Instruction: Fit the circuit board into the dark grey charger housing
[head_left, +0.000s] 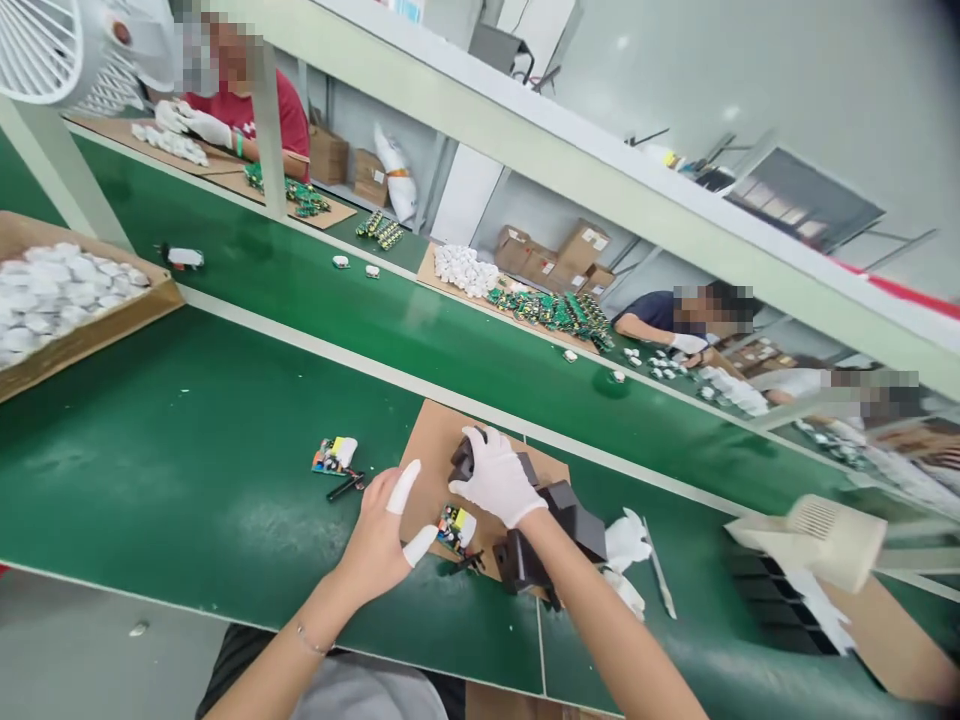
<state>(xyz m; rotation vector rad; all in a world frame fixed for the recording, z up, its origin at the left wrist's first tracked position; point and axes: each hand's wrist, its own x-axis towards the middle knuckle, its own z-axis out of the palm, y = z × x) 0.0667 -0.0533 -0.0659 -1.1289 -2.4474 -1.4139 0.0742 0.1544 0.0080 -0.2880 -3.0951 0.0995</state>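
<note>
The right hand (499,475), in a white glove, has its fingers curled around a black casing (463,462) over the far part of the cardboard sheet (429,435), while the left hand (390,530), with white covers on thumb and forefinger, reaches to the sheet's left edge, those two fingers spread apart with nothing visible between them. Just beside the left thumb, on the near part of the sheet, lies a circuit board (452,530) bearing yellow and white parts, with a black cable (471,565) at its near side. More black casings (574,525) crowd the sheet's right side, partly hidden by the right forearm. Left of the sheet, on the green tabletop (225,430), lie a second circuit board (334,455) and a short black cord (345,487). Right of the sheet, past the casings, are crumpled white gloves (628,540) and a slim pale tool (660,572). Well left of the sheet stands a carton (112,327) heaped with white pieces (64,285); beyond the sheet's far edge runs a green conveyor belt (375,325), with co-workers on its other side.
</note>
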